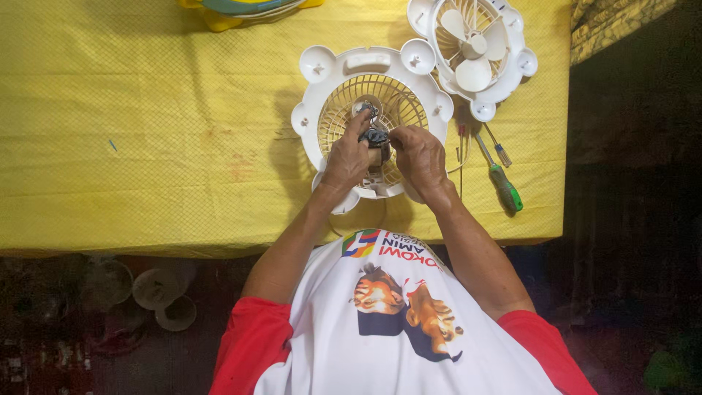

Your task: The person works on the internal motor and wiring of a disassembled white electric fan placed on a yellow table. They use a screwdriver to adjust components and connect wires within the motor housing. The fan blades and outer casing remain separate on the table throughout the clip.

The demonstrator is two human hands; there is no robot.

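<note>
A white fan housing (pixel 344 66) with a cream grille lies flat on a table covered by a yellow cloth (pixel 146 132). Over the middle of the grille, both my hands hold a small dark motor part (pixel 376 137). My left hand (pixel 346 155) grips its left side with the fingers curled on it. My right hand (pixel 419 155) pinches it from the right. Thin wires run from the part down toward the table's near edge. The underside of the part is hidden by my fingers.
A second white fan shell (pixel 475 47) with pale blades lies at the back right, touching the first. A green-handled screwdriver (pixel 505 187) and a smaller screwdriver (pixel 499 150) lie right of my hands. A yellow and blue object (pixel 241 9) sits at the far edge. Round dim items (pixel 157 289) lie on the floor below left.
</note>
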